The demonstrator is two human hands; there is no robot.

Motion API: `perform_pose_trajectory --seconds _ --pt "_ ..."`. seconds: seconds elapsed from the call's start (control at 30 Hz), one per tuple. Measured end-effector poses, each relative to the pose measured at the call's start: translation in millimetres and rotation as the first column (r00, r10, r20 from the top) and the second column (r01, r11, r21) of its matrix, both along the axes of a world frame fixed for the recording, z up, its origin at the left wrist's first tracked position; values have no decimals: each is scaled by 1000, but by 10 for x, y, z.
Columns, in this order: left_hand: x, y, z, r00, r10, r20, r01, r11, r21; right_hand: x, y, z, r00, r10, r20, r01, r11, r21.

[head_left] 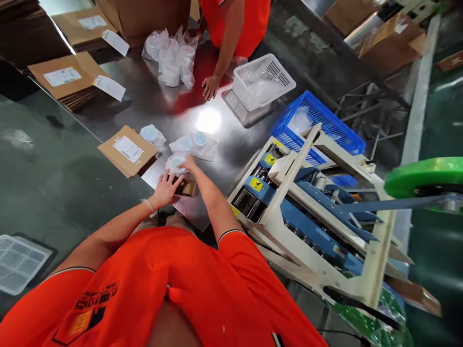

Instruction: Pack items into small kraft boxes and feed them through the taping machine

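At the far left, a white mesh tray (18, 262) is lying on the green floor, and flattened cardboard stacks (68, 77) with white labels, their print too small to read, are resting at the steel tabletop's (152, 103) upper left. Nearer the person, a flat carton (127, 150) bearing a white printed label, also unreadable, is sitting just left of a bagged white-and-blue part (152, 135). The left hand (165, 189) is pressing down with its fingers spread on a small brown box (185, 187) at the tabletop's near edge. The right hand (188, 164) is reaching just beyond it, its fingers curling onto a clear bag holding a round white-and-blue part (176, 163), which is lying on the tabletop touching the box's far side. Two more such bags (197, 143) are lying just behind. Farther back, a pile of bagged parts (173, 55) is sitting beside a co-worker's hand (210, 86), which is resting flat on the steel. To the right, a white basket (264, 79) is standing near a blue crate (318, 120). A cream-and-blue machine (307, 212) carrying yellow warning stickers (256, 184) is filling the right side, with a green tape reel (427, 176) at its end.
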State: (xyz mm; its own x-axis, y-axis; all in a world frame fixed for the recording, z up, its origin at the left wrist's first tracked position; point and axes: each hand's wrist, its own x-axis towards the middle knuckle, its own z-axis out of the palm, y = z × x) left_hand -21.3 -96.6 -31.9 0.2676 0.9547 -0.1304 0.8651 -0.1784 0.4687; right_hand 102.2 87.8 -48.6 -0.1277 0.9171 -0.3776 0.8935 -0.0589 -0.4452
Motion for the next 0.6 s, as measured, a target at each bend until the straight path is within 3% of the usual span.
perform_pose_trajectory --seconds 0.07,0.17,0.23,0.3,0.37,0.43,0.53,0.6 --pt "-3 30 -89 995 -3 95 -1 999 41 121 -80 125 1000 -9 -3 9 1000 -24" --pt "129 163 -213 954 -39 297 3 993 118 535 -331 418 1000 4 6 -6 972 235" --pt "300 291 -278 895 -44 443 -31 987 160 877 -640 604 994 95 46 -105 873 476" --pt "489 411 -332 830 4 557 -113 980 162 1158 -1015 726 966 227 124 -257 793 552" --pt "637 500 -381 782 50 621 -174 975 141 1307 -1334 766 927 332 173 -374 804 462" --pt "709 554 -421 765 43 642 -171 975 139 1318 -1470 735 921 349 173 -387 866 315" --pt "694 593 -437 794 -46 607 -101 973 206 1174 -1269 619 958 266 108 -275 959 75" --pt "651 604 -407 837 -130 532 -20 964 267 1039 -996 537 973 223 55 -222 975 -24"
